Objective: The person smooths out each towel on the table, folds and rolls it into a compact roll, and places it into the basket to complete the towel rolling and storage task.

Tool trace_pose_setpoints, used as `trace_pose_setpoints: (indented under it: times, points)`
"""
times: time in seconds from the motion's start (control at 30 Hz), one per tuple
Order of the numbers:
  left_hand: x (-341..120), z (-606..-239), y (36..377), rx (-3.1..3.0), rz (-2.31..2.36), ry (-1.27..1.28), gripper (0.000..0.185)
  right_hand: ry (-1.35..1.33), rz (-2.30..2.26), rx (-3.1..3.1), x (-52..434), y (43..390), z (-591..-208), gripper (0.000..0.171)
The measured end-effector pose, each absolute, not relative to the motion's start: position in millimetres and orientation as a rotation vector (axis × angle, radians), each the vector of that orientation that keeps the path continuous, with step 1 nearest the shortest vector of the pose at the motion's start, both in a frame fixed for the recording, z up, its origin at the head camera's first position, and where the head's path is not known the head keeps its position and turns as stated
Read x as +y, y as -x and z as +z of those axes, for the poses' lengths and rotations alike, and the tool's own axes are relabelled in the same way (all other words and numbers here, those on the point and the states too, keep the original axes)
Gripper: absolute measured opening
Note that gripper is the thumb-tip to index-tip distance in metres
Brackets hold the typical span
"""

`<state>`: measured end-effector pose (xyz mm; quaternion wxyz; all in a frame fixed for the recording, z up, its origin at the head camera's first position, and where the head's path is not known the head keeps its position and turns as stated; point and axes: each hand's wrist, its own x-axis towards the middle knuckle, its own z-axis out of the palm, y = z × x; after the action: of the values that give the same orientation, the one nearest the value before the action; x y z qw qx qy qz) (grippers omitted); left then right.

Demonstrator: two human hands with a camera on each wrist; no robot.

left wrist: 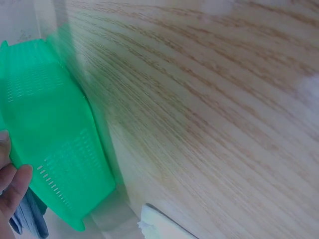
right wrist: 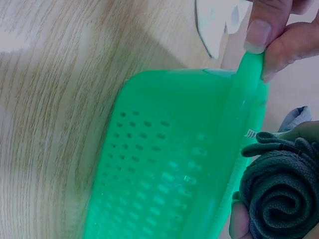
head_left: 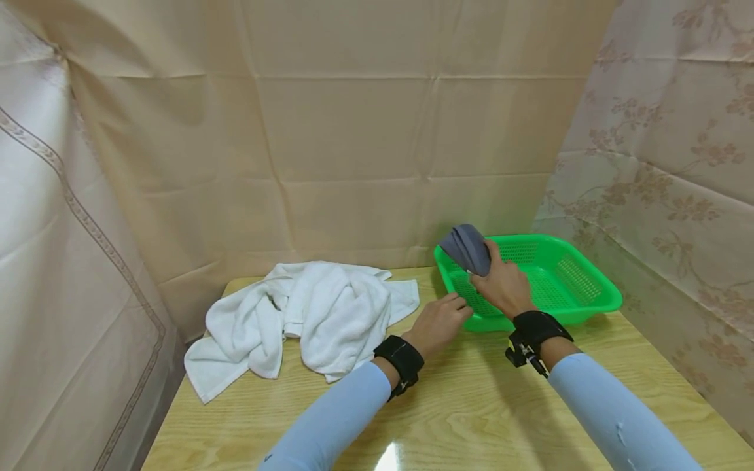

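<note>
In the head view my right hand (head_left: 505,286) holds a rolled dark grey towel (head_left: 465,248) over the left side of a green plastic basket (head_left: 609,297). The right wrist view shows the spiral end of the rolled towel (right wrist: 279,196), with a small white label at its edge. My left hand (head_left: 438,322) pinches the basket's rim at the near left corner, thumb and fingers on either side of it, as the right wrist view shows. Perforated walls and floor of the basket are visible, partly covered by my right hand.
White towels (head_left: 347,314) lie crumpled in a heap on the left of the wooden table (head_left: 471,418). Behind the table hangs a beige cloth (head_left: 347,131); patterned curtains (head_left: 677,163) close off the sides. The basket stands at the table's back right.
</note>
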<state>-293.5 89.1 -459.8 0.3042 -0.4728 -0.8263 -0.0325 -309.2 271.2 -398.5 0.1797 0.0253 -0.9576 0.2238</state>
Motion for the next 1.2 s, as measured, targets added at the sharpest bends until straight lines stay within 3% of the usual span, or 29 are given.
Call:
trace_pose_setpoints:
  times: [1.2]
  points:
    - [88.8, -461.1, 291.7, -2.21, -0.081, 1.229, 0.019, -0.023, 0.57, -2.728, 290.7, 310.1, -416.6, 0.082]
